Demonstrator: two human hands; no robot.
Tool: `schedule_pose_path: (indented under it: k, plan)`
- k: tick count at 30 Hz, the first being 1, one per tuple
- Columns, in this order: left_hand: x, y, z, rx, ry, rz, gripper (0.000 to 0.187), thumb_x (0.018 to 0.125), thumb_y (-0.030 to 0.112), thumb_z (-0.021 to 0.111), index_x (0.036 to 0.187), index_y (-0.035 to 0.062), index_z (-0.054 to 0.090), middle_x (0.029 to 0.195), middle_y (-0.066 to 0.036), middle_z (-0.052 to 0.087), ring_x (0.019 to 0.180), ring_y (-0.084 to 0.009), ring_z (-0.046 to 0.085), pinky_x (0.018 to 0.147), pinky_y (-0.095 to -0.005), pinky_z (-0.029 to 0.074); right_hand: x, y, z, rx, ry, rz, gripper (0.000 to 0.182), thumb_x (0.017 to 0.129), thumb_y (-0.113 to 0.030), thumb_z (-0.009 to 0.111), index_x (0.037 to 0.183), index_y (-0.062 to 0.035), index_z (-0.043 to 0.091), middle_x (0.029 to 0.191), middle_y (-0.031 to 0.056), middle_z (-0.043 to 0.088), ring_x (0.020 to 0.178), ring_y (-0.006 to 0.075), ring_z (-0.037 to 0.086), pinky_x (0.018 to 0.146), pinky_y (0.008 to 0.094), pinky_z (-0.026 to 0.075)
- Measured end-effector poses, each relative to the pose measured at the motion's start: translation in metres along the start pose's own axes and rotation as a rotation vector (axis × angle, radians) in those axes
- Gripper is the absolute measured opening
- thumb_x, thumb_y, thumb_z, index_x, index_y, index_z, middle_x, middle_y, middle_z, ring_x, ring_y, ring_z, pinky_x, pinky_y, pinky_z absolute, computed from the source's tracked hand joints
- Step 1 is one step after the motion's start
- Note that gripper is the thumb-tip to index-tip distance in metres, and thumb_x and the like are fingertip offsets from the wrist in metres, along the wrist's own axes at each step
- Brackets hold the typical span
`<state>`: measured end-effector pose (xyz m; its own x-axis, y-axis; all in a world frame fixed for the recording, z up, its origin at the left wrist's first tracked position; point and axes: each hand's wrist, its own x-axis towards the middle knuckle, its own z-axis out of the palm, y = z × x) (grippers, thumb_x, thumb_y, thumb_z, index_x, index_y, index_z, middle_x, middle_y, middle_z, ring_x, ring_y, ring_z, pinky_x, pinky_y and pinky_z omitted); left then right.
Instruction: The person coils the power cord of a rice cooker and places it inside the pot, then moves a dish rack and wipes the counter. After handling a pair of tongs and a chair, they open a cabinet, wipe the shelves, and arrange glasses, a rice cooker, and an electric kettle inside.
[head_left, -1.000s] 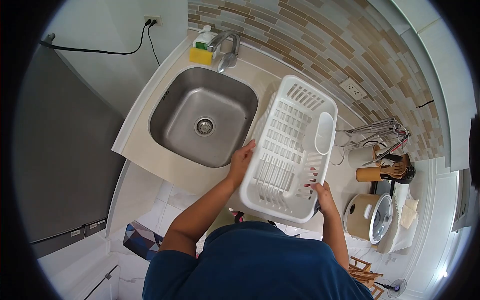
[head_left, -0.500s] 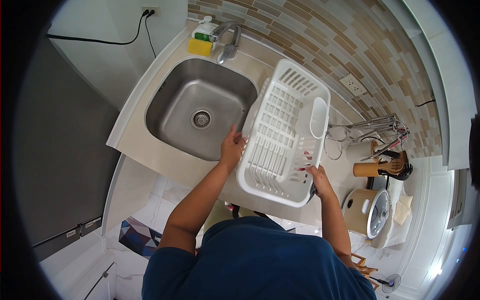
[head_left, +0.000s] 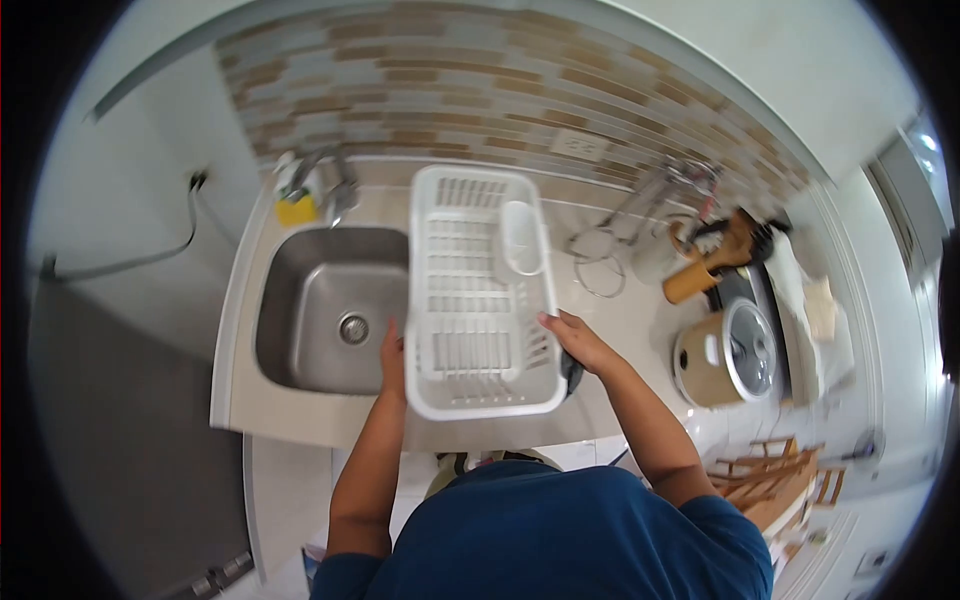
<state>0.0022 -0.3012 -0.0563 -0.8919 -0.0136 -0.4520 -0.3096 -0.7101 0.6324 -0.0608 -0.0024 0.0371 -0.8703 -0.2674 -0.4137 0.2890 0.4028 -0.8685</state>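
While both hands hold it, one white dish rack [head_left: 480, 290] sits lengthwise over the surface [head_left: 640, 310], its left long edge running along the right rim of the single steel sink [head_left: 315, 310] and partly overlapping it. The left hand [head_left: 393, 352] presses flat against the rack's left side near the front corner, fingers pointing up along the wall; the right hand [head_left: 578, 342] has its grip closed on the right rim near the front, fingers curled over the edge, with something dark just under the palm that is too blurred to identify. One oval cup holder [head_left: 520, 237] sits inside the rack at its far right. Behind the sink stand one faucet [head_left: 335, 180] and one yellow sponge [head_left: 296, 211], with a soap bottle beside them, blurred. To the right of the rack lies a wire stand [head_left: 610, 255] with round rings, then one wooden utensil holder [head_left: 700, 275] tipped on its side, and one rice cooker [head_left: 725, 355] near the right end. Bare surface shows between the rack and the cooker, and a narrow strip along the front edge. One wall outlet [head_left: 578, 145] sits in the tiled backsplash [head_left: 450, 90].
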Motion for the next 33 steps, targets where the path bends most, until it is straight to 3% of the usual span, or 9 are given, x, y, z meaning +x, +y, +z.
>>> schedule_pose_path:
  k: [2,4,6,10,12,15,18,27,33]
  plan:
    - [0.006,-0.005,-0.012,-0.215,-0.045,-0.047,0.047,0.095,0.034,0.049,0.125,-0.0022,0.047,0.098,-0.01,0.064,0.087,-0.0171,0.062,0.08,-0.0266,0.049,-0.005,-0.002,-0.012,0.021,0.073,0.072,0.052,0.088,-0.046,0.053,0.104,0.0023,0.059,0.086,0.0087,0.06,0.078,0.0155,0.057,0.073,0.0284,0.047]
    - [0.034,-0.022,-0.06,0.189,-0.024,0.184,0.05,0.093,0.036,0.052,0.128,0.0014,0.046,0.106,-0.009,0.062,0.089,-0.0155,0.06,0.08,-0.0267,0.047,-0.012,0.014,-0.026,0.28,0.206,0.119,0.042,0.088,-0.038,0.058,0.101,0.0019,0.06,0.082,0.006,0.06,0.073,0.0127,0.057,0.067,0.026,0.047]
    - [-0.001,0.014,-0.034,0.568,0.443,0.311,0.05,0.093,0.032,0.054,0.134,0.0075,0.042,0.115,-0.005,0.059,0.096,-0.0122,0.055,0.08,-0.0242,0.044,-0.025,0.025,-0.043,0.267,0.168,0.011,0.03,0.087,-0.026,0.062,0.098,0.0016,0.061,0.081,0.0041,0.06,0.07,0.011,0.057,0.063,0.024,0.047]
    - [-0.033,0.074,0.004,0.578,0.405,0.642,0.058,0.091,0.017,0.054,0.144,0.0117,0.029,0.117,-0.003,0.056,0.103,-0.012,0.05,0.082,-0.0234,0.041,-0.063,0.017,-0.081,0.229,0.371,-0.205,0.023,0.083,-0.02,0.066,0.092,0.0016,0.063,0.078,0.0019,0.06,0.069,0.0088,0.055,0.065,0.0213,0.045]
    - [-0.036,0.089,0.042,0.646,0.303,0.807,0.055,0.092,0.016,0.054,0.142,0.0103,0.032,0.119,-0.005,0.056,0.105,-0.0135,0.051,0.087,-0.0272,0.04,-0.074,0.026,-0.096,0.216,0.451,-0.227,0.026,0.081,-0.022,0.066,0.093,0.0007,0.064,0.084,0.007,0.062,0.075,0.0149,0.058,0.069,0.0272,0.047]
    - [-0.03,0.094,0.122,0.828,0.088,1.072,0.045,0.092,0.011,0.052,0.135,0.0063,0.042,0.119,-0.007,0.057,0.108,-0.0155,0.051,0.093,-0.0298,0.038,-0.076,0.057,-0.107,-0.397,0.732,-0.28,0.036,0.075,-0.027,0.07,0.099,-0.0014,0.064,0.101,0.0227,0.058,0.093,0.0365,0.057,0.082,0.0402,0.046]
    - [-0.032,0.086,0.232,1.157,-0.136,1.262,0.026,0.089,0.006,0.055,0.113,0.0007,0.062,0.107,-0.01,0.061,0.098,-0.0167,0.056,0.087,-0.0259,0.042,-0.056,0.106,-0.11,-0.509,0.68,-0.311,0.032,0.075,-0.023,0.069,0.099,-0.0021,0.065,0.101,0.0209,0.059,0.093,0.037,0.057,0.084,0.0401,0.046]
    - [0.083,0.039,0.463,1.394,-0.499,1.441,0.035,0.083,0.023,0.064,0.114,0.0057,0.062,0.103,-0.013,0.065,0.088,-0.0204,0.062,0.079,-0.0294,0.047,-0.045,0.14,-0.133,-0.527,0.459,-0.329,0.029,0.075,-0.017,0.067,0.1,-0.0042,0.065,0.102,0.0163,0.059,0.095,0.0341,0.056,0.085,0.0412,0.046]
    - [0.09,0.037,0.5,1.724,-0.411,0.838,0.032,0.083,0.021,0.065,0.112,0.0084,0.065,0.092,-0.009,0.066,0.08,-0.0151,0.059,0.076,-0.0277,0.046,-0.039,0.166,-0.151,-0.431,0.372,-0.381,0.027,0.076,-0.015,0.065,0.101,-0.0033,0.064,0.101,0.0165,0.059,0.095,0.0345,0.056,0.084,0.041,0.046]
